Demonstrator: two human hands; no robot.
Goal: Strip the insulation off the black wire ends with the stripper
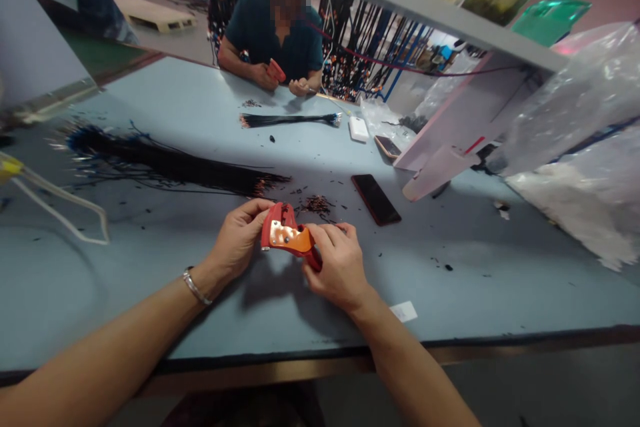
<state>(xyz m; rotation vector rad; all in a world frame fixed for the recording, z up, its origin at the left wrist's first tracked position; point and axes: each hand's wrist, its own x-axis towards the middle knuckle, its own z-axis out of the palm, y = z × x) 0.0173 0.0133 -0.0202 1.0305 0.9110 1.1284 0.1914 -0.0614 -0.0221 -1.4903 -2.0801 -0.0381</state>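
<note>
My right hand (339, 265) is wrapped round the handles of a red and orange wire stripper (287, 238), held above the table with its head to the left. At the head of the stripper, my left hand (239, 238) is closed, thumb and fingers pinched together; what sits between them is hidden. A metal bracelet circles the left wrist. Behind the hands lies a thick bundle of black wires (175, 163), with blue and bare metal ends on the left and copper ends on the right. Beside its right end is a small pile of black and copper scraps (319, 205).
A dark phone (376, 199) lies right of the scraps. Across the table (450, 293), a co-worker (280, 33) holds a red tool behind a smaller wire bundle (290, 120). A shelf post (450, 120) stands at right; a white wire frame (65, 203) is at left.
</note>
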